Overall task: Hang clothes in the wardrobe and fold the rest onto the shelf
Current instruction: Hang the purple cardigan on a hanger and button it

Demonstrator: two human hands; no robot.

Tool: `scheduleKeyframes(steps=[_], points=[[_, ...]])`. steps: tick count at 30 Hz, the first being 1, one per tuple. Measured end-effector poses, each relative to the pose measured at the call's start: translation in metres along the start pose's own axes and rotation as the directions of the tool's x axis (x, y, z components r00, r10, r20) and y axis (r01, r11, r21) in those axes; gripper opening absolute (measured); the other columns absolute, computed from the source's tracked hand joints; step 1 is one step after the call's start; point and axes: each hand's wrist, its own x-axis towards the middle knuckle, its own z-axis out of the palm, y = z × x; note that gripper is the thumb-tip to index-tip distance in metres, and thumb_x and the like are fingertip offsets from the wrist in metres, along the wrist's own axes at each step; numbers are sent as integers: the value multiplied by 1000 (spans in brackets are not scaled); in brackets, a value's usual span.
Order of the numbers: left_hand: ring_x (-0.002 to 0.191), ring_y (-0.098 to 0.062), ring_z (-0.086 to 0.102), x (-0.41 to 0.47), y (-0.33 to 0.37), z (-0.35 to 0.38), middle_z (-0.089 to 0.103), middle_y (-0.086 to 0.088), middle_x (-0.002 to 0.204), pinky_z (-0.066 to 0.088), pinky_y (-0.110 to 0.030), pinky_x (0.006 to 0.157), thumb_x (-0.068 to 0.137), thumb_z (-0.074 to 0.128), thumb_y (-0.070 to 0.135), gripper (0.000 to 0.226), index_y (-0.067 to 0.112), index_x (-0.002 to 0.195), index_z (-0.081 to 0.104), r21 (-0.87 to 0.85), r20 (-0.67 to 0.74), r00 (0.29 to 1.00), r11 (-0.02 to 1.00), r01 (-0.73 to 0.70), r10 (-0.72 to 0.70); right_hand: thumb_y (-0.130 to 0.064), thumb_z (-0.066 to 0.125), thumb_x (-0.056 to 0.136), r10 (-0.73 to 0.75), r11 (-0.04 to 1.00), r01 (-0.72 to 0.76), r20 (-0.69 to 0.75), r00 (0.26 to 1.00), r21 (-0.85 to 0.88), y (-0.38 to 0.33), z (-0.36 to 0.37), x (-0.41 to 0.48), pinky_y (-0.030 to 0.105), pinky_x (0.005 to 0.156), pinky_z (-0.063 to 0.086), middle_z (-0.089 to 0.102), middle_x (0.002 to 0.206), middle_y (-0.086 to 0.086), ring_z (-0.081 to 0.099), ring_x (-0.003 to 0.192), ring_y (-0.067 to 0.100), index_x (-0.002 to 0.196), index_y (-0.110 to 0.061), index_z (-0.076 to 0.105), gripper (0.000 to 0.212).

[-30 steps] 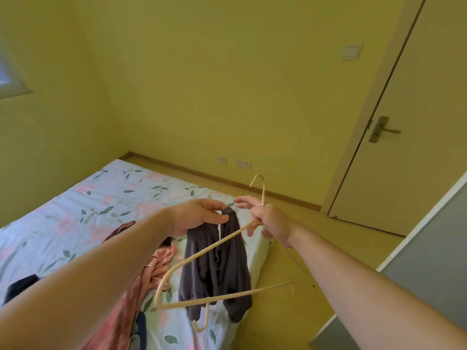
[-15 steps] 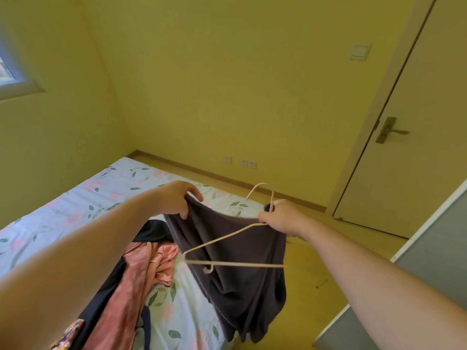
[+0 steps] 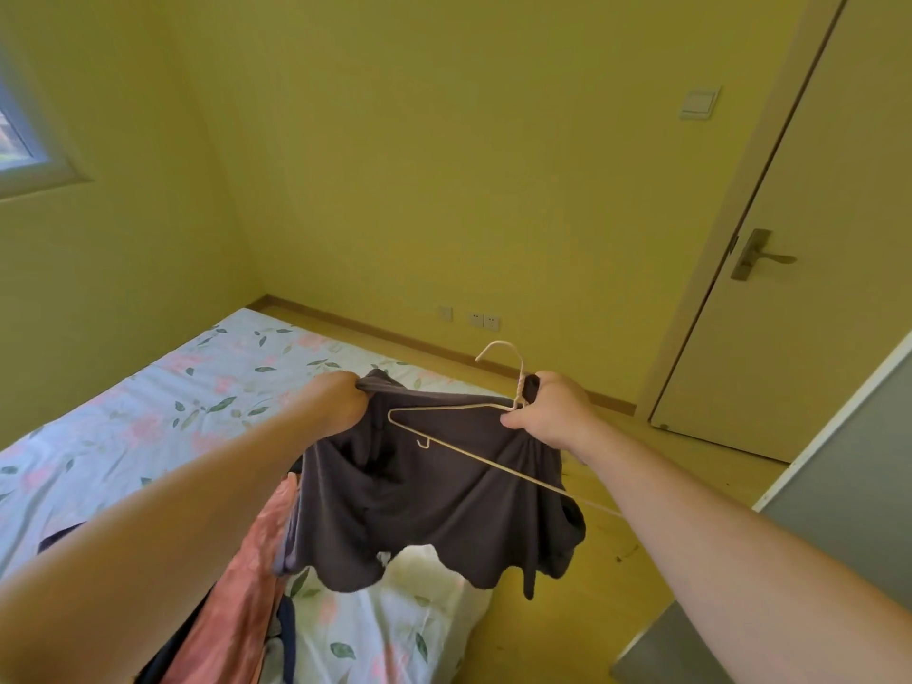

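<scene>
yellow bedroom, floral bed (image 3: 148, 412) below: left grip (image 3: 340, 402) and right grip (image 3: 552, 412) clamp the dark garment (image 3: 434, 501) stretched midair, right also pinching the wire hanger (image 3: 446, 408); cloth looks light, limp, best held along its top edge

Dark grey garment (image 3: 434, 515): soft matt cloth, drapey. Hanger (image 3: 474, 436): thin cream wire, smooth coated look. Pink garment (image 3: 237, 599): slightly sheeny cloth. Bed (image 3: 148, 412) sheet: matt floral cotton-like cloth. Door handle (image 3: 755, 256): brushed metal. Walls (image 3: 444, 165) matt painted.
</scene>
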Motion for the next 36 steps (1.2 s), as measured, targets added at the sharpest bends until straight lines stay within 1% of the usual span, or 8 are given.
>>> scheduleKeyframes(steps=[6,9,15,20,26,30,34,36], points=[[102,-28,56,-19,49,-8,60,-14,112,38,-28,83,105,38,12,23,8,105,60,-189,20,998,981,-48,52,-7,80,73,-21,961,20,1,1000,274,-11,4,-8,26,51,34,57,69,-2,49,59,19,75,-17,55,27],[120,-36,56,-32,78,-8,62,-16,127,41,-34,101,106,38,31,41,5,125,64,-262,-5,1000,965,-16,15,-2,70,72,-30,910,26,5,1000,414,-18,6,-12,24,44,28,49,59,-3,40,50,17,69,-17,55,21],[80,-26,59,-72,115,5,66,5,80,46,-41,72,96,40,19,29,27,80,64,-445,-38,912,810,-382,409,-7,53,76,5,816,-3,-2,1000,577,-25,7,-20,25,47,23,40,66,1,32,63,21,73,-17,44,13],[87,-26,66,-71,117,2,73,-2,98,55,-47,79,102,42,22,29,26,119,65,-309,2,880,837,-451,474,-9,50,70,66,753,-22,-42,997,658,-14,2,-20,27,47,23,40,84,8,33,77,25,72,-18,38,15],[117,-25,59,-65,115,12,57,-4,139,51,-31,92,100,36,-1,66,22,160,25,-422,94,905,840,-340,414,-15,51,59,62,749,-1,-68,996,663,-14,0,-26,29,48,23,39,81,6,34,77,25,76,-16,40,21],[104,-25,65,-53,109,24,66,-10,120,52,-33,91,90,42,2,56,17,143,50,-683,32,974,716,-143,225,-8,54,72,66,749,17,-101,993,662,-13,-2,-30,27,49,23,42,73,6,34,72,24,67,-15,39,17],[84,-17,62,-50,104,8,67,5,88,46,-30,69,94,54,27,14,25,100,66,-466,-128,980,864,-192,149,-3,53,80,88,762,23,-140,986,647,-11,-3,-32,26,48,25,42,73,6,34,66,21,62,-17,43,25],[72,-19,60,-47,102,-3,64,1,76,41,-29,60,98,49,42,33,19,80,65,-408,-137,984,898,-164,118,-4,54,81,104,765,12,-142,984,643,-9,-3,-33,26,48,25,42,77,7,34,67,22,64,-17,42,25]])
